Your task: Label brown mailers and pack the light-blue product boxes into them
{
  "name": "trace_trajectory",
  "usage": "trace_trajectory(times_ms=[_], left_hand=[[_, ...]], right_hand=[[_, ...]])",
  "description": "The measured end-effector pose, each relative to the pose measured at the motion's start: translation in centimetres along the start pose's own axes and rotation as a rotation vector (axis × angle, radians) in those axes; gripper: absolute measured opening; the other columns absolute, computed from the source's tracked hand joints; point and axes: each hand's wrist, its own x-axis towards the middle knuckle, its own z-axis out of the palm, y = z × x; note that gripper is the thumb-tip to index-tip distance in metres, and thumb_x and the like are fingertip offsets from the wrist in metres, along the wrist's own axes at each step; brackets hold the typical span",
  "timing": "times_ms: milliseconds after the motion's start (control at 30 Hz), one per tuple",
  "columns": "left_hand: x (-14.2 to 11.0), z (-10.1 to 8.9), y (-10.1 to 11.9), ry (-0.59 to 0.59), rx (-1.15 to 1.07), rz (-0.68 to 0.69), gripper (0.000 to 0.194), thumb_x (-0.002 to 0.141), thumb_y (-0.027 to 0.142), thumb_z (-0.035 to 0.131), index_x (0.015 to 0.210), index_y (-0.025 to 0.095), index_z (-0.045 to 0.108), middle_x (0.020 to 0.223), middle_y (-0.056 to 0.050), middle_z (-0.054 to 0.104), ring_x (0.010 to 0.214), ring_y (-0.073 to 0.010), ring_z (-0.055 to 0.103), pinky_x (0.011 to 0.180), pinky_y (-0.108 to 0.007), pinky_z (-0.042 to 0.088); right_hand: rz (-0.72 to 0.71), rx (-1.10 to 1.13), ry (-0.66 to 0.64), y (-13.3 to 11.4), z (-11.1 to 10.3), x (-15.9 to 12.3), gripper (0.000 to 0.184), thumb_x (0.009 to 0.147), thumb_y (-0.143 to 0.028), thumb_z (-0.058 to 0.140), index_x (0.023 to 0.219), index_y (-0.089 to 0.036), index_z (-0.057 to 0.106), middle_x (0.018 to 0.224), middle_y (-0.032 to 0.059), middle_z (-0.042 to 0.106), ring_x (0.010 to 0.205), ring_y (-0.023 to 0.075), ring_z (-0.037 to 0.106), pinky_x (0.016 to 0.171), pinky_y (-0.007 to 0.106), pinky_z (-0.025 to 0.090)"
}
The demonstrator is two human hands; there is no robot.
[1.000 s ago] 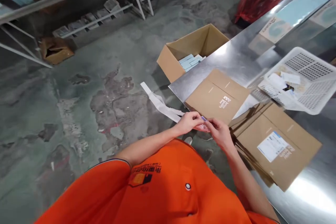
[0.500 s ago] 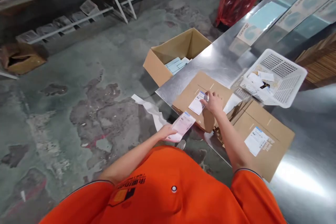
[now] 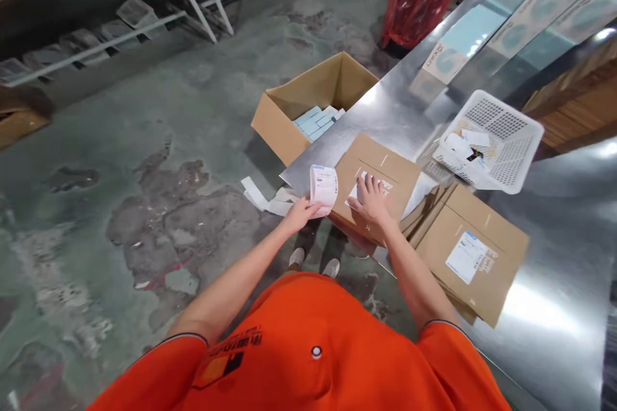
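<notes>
- Head view, with 12 o'clock straight ahead of the wearer: the left hand (image 3: 299, 215) sits at 12 o'clock, thumb and fingers closed on a curled strip of labels (image 3: 324, 187). The right hand (image 3: 371, 200) lies open at 1 o'clock, palm down and fingers spread, on a white label (image 3: 357, 193) stuck to a flattened carton (image 3: 380, 170).
- Handling: the strip looks light, thin and springy. It would likely curl and stick to itself, so its dry edges seem the best place to hold. The carton looks stiff and light, and it could slide on the smooth steel table (image 3: 385, 99).
- Around them: a stack of flattened cartons (image 3: 475, 257) lies at 2 o'clock, and a white plastic basket (image 3: 520, 128) holding papers sits beyond it. An open cardboard box (image 3: 294, 122) stands on the floor at 12 o'clock.
- Change: half a second earlier, the right fingertips pinched at the label. Now the flat hand covers most of it. The left hand has lifted the strip higher, and it is curled more tightly.
</notes>
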Motion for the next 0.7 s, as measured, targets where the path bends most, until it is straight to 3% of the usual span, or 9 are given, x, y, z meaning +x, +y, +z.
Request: trace_trajectory(times_ms=[133,267,333,400,467,567,633,700], left_hand=[[1.3,0.1,0.1,-0.091,0.276,0.119,0.042,0.088,0.04,0.056,0.12,0.017,0.072,0.141,-0.008,0.061,0.125,-0.027,0.059,0.108,-0.033,0.044],[0.5,0.3,0.3,-0.053,0.531,0.072,0.035,0.091,0.032,0.055,0.117,0.02,0.074,0.158,-0.005,0.041,0.131,-0.0306,0.055,0.11,-0.035,0.042],[-0.1,0.4,0.4,-0.053,0.63,0.047,0.036,0.092,0.031,0.054,0.121,0.021,0.073,0.163,-0.005,0.03,0.131,-0.0324,0.055,0.109,-0.036,0.044],[-0.8,0.6,0.3,-0.074,0.675,0.059,0.037,0.093,0.03,0.052,0.124,0.023,0.071,0.164,-0.005,0.026,0.128,-0.032,0.058,0.107,-0.036,0.045],[-1.7,0.6,0.2,-0.092,0.682,0.087,0.037,0.093,0.029,0.051,0.124,0.024,0.071,0.164,-0.004,0.029,0.129,-0.031,0.058,0.108,-0.036,0.044],[-3.4,0.9,1.0,-0.086,0.607,0.127,0.037,0.091,0.031,0.051,0.12,0.024,0.073,0.162,-0.003,0.033,0.136,-0.03,0.05,0.113,-0.036,0.04],[-4.4,1.6,2.2,-0.107,0.46,0.184,0.038,0.089,0.037,0.054,0.118,0.023,0.074,0.159,-0.004,0.04,0.139,-0.0297,0.047,0.117,-0.037,0.037],[-5.1,2.8,3.8,-0.217,0.225,0.196,0.046,0.087,0.048,0.059,0.12,0.02,0.073,0.147,-0.008,0.055,0.136,-0.03,0.051,0.116,-0.041,0.038]], right_hand=[[-0.078,-0.018,-0.004,-0.7,0.8,-6.3,0.064,0.099,-0.042,0.04,0.151,-0.004,0.035,0.16,0.023,0.027,0.151,0.0389,0.017,0.121,0.059,0.01],[-0.134,0.081,-0.006,-0.8,1.6,-11.3,0.062,0.098,-0.043,0.043,0.15,-0.009,0.04,0.158,0.0187,0.035,0.151,0.0325,0.021,0.123,0.055,0.013],[0.068,0.138,0.105,0.4,0.7,-11.7,0.055,0.098,-0.04,0.04,0.144,-0.011,0.047,0.154,0.0186,0.043,0.148,0.0311,0.029,0.121,0.054,0.021],[0.427,0.201,0.202,1.8,-0.7,-11.1,0.052,0.097,-0.039,0.038,0.135,-0.008,0.054,0.142,0.0241,0.052,0.138,0.0339,0.043,0.113,0.053,0.034],[0.683,0.278,0.187,2.8,-2.2,-10.1,0.049,0.095,-0.041,0.039,0.119,-0.007,0.064,0.12,0.0269,0.064,0.118,0.0355,0.058,0.099,0.05,0.044],[0.731,0.357,0.167,3.1,-3.8,-9.7,0.045,0.092,-0.043,0.042,0.105,-0.011,0.069,0.102,0.021,0.07,0.102,0.0317,0.064,0.091,0.045,0.048],[0.726,0.505,0.307,3.5,-4.7,-10.7,0.046,0.089,-0.046,0.046,0.115,-0.013,0.067,0.109,0.0173,0.07,0.102,0.0289,0.064,0.092,0.042,0.049],[0.761,0.711,0.479,4.9,-5.7,-13.1,0.054,0.084,-0.051,0.053,0.123,-0.015,0.064,0.113,0.0142,0.071,0.103,0.0278,0.064,0.091,0.04,0.05]])
